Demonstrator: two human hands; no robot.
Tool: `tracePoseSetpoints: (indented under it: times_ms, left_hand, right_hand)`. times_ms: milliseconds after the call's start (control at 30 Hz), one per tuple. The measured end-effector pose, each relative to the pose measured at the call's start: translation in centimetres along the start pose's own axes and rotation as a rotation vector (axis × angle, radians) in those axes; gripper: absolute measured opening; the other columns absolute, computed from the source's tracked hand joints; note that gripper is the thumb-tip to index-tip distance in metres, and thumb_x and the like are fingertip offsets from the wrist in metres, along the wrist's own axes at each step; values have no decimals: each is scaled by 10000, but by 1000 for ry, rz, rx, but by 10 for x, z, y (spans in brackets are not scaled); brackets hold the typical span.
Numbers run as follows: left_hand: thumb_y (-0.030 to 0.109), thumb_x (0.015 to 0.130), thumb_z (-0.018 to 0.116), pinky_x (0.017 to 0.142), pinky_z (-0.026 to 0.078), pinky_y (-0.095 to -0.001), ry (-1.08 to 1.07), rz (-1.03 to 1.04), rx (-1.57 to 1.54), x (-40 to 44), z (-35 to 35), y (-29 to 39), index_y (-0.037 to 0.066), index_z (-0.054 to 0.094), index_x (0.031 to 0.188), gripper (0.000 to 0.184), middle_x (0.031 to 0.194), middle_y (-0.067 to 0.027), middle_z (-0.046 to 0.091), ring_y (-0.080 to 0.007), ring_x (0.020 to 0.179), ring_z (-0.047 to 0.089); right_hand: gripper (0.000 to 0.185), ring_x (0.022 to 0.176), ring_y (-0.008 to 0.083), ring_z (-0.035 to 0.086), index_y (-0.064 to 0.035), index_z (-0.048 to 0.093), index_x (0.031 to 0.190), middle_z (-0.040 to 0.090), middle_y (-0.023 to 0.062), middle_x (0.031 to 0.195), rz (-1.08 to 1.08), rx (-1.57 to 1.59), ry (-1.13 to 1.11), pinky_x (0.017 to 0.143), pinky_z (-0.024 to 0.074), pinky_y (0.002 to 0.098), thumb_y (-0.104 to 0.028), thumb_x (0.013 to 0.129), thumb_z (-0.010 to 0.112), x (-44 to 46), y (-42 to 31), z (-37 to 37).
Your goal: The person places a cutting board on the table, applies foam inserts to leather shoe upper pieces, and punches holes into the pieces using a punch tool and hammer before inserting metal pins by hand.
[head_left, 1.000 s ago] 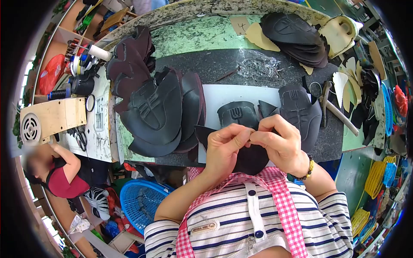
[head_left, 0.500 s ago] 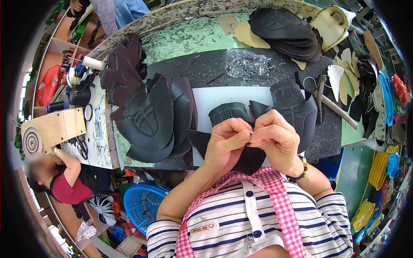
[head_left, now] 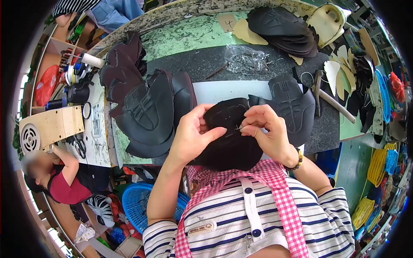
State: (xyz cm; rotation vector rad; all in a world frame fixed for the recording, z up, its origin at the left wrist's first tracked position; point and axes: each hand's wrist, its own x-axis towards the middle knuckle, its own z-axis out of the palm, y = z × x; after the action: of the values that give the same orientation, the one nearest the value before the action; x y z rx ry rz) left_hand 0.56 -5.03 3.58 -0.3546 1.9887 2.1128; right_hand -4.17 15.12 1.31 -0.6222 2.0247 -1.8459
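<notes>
A black leather piece (head_left: 232, 148) is spread between my hands, close to my apron. My left hand (head_left: 194, 135) grips its left edge, thumb on top and fingers behind. On the right, my right hand (head_left: 267, 131) pinches a tiny metallic item (head_left: 239, 128) against the middle of the piece; its exact shape is too small to tell. Just beyond lies a white board (head_left: 223, 89), with a black embossed piece (head_left: 292, 107) to the right. Stacked black embossed pieces (head_left: 144, 114) lie left of my hands.
A clear plastic bag of small metal bits (head_left: 247, 59) lies on the dark mat (head_left: 189, 64). A hammer (head_left: 335, 105) rests at the right. More black pieces (head_left: 282, 32) are stacked at the back. A co-worker (head_left: 69, 180) sits at the left; a blue basket (head_left: 140, 206) stands below.
My hands have moved apart, and the leather piece is now opened out between them. My left hand has shifted left onto its edge. Another person shows more at the upper left.
</notes>
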Motion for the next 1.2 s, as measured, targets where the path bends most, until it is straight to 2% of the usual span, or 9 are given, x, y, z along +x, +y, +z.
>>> tracePoseSetpoints:
  times_ms: [67,200,300,567,833,1000,1100,1167,1200]
  left_hand:
    - [-18,784,699,681,473,-189,-34,12,-162,-11,-4,0,-21,617,1134,360,963,-32,681,-42,765,591]
    - [11,780,705,657,478,-197,37,86,-1,-25,-1,5,-14,666,1031,255,854,-13,694,-40,731,596]
    - [-20,766,726,681,503,-192,53,96,132,-34,0,14,-36,639,1040,288,878,-48,686,-67,770,632]
    - [-6,763,742,647,516,-198,59,89,55,-41,2,16,-46,652,1004,260,844,-49,687,-65,740,630]
    - [19,759,762,597,510,-185,91,70,104,-44,9,23,-53,660,973,248,800,-51,686,-67,693,625]
    - [34,745,776,566,487,-183,176,185,243,-45,18,24,-41,684,888,186,720,-27,678,-45,642,603]
    - [38,727,787,537,467,-187,218,324,338,-44,22,24,-32,690,851,173,666,-26,668,-35,610,589]
    - [31,696,803,497,441,-200,224,497,561,-44,19,30,-18,691,823,177,606,-47,644,-46,554,577]
    - [28,687,807,490,437,-206,221,541,526,-45,19,29,-13,691,818,180,599,-48,638,-54,538,575]
  right_hand:
    - [296,758,189,699,-8,503,1072,683,104,796,-89,-76,-24,663,532,252,12,821,659,3,-14,3]
    - [313,762,202,704,-8,493,1042,689,94,790,-198,-139,-41,660,531,257,3,799,690,11,-30,13]
    - [331,757,202,703,-8,465,1027,689,90,781,-198,-173,-21,654,527,263,5,791,697,11,-37,15]
    - [336,730,210,700,-13,428,985,679,104,757,-162,-103,-120,629,514,261,31,781,691,11,-41,7]
    - [283,648,252,663,-17,461,930,628,100,709,-348,-246,-74,559,494,293,41,760,680,10,-45,11]
    - [261,622,270,639,-32,468,927,620,96,697,-303,-216,-154,549,488,311,25,767,667,13,-46,7]
    - [320,599,251,628,-43,471,922,610,89,674,-257,-233,-169,535,476,319,-49,736,731,18,-46,3]
    - [398,604,235,627,-47,474,923,611,91,686,-126,-400,-155,532,469,314,-125,688,785,21,-56,-3]
    - [440,607,227,626,-50,475,923,612,92,692,-62,-483,-144,531,466,311,-162,663,812,23,-59,-6]
